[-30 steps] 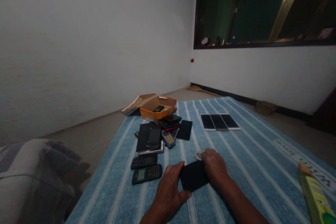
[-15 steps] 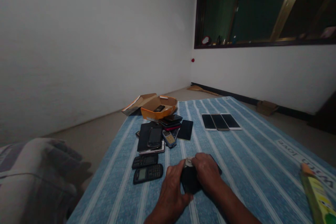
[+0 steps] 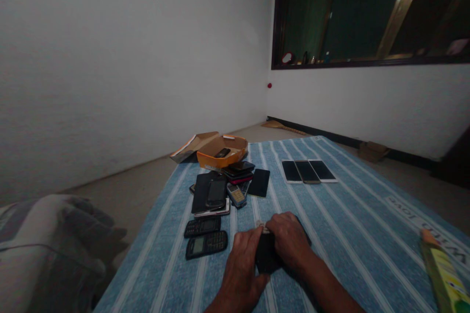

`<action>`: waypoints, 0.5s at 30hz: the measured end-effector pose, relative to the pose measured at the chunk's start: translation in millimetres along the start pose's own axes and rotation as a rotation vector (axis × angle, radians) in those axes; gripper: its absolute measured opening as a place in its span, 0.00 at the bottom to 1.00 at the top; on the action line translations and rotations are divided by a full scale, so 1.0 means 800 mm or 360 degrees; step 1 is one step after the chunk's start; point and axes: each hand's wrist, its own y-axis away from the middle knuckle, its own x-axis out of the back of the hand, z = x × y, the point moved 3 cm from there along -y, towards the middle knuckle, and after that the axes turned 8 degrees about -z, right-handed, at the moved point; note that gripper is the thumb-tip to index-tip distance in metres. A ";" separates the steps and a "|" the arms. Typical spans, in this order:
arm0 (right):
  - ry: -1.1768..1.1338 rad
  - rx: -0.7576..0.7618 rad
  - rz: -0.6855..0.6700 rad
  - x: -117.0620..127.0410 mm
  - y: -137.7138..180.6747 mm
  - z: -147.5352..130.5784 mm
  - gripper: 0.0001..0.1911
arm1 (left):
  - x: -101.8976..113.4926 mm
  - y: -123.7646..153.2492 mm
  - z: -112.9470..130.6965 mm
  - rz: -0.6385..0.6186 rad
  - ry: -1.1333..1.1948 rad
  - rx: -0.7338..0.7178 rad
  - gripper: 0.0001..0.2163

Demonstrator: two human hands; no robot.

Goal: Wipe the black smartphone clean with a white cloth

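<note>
2 hands point(image 3: 240, 264) point(image 3: 292, 237) on flat black device point(image 3: 267, 257), partly covered.

"With love" lettering point(image 3: 406, 207), upside down, striped cloth point(image 3: 165, 264)

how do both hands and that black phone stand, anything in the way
Left hand holding black phone at its left end. Right hand over its middle, by small pale item. No obstruction seen; two keypad phones lie apart, leftward.

Lies open right of the right hand point(image 3: 292, 237), over striped cloth point(image 3: 358, 239) to the yellow package point(image 3: 446, 279); runs forward between the dark phone point(image 3: 259, 183) and three aligned phones point(image 3: 307, 171); meets two keypad phones point(image 3: 206, 244) and a phone pile point(image 3: 216, 193) leftward.
</note>
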 end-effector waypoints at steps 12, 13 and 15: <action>0.0045 -0.0028 0.0013 -0.010 -0.003 0.001 0.13 | -0.002 0.001 -0.010 0.0041 0.0054 0.0028 0.42; 0.0045 -0.0033 0.0014 -0.009 -0.003 0.001 0.13 | -0.001 0.001 -0.010 0.0044 0.0055 0.0030 0.42; 0.0042 -0.0042 0.0020 -0.009 -0.004 0.003 0.14 | -0.001 -0.001 -0.009 0.0026 0.0060 0.0045 0.41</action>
